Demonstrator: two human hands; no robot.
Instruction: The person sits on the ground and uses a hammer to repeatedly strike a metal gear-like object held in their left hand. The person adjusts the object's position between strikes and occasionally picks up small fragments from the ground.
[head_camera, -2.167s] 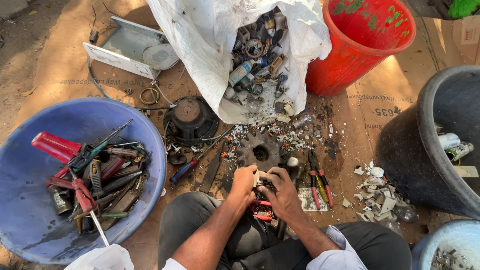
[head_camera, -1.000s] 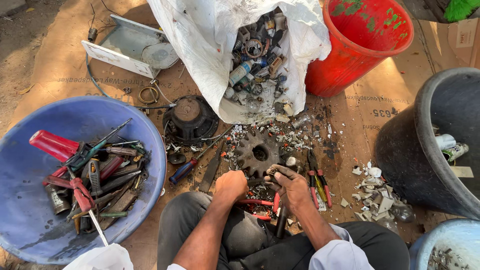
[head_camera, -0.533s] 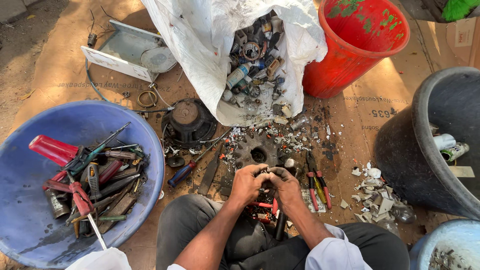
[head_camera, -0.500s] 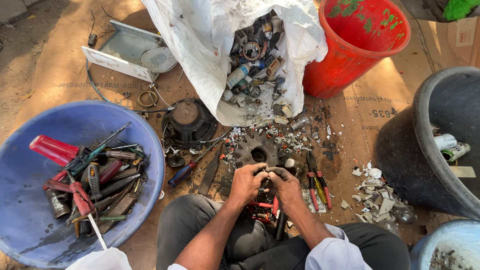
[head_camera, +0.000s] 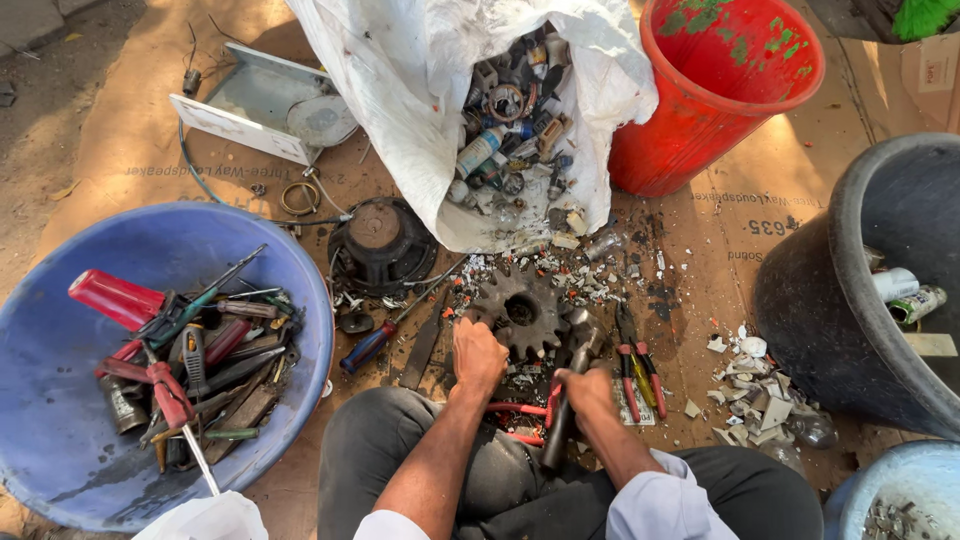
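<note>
Between the seated person's knees, on the cardboard, the left hand (head_camera: 478, 352) rests fisted against the near-left edge of a rusty toothed gear (head_camera: 520, 310) that lies flat; whether it grips anything I cannot tell. Just beside it, the right hand (head_camera: 588, 392) clamps a dark hammer (head_camera: 566, 395), whose long axis runs nearly straight away from the body, head at the gear's right rim, handle end toward the lap. Red-handled pliers (head_camera: 636, 372) lie right of it.
</note>
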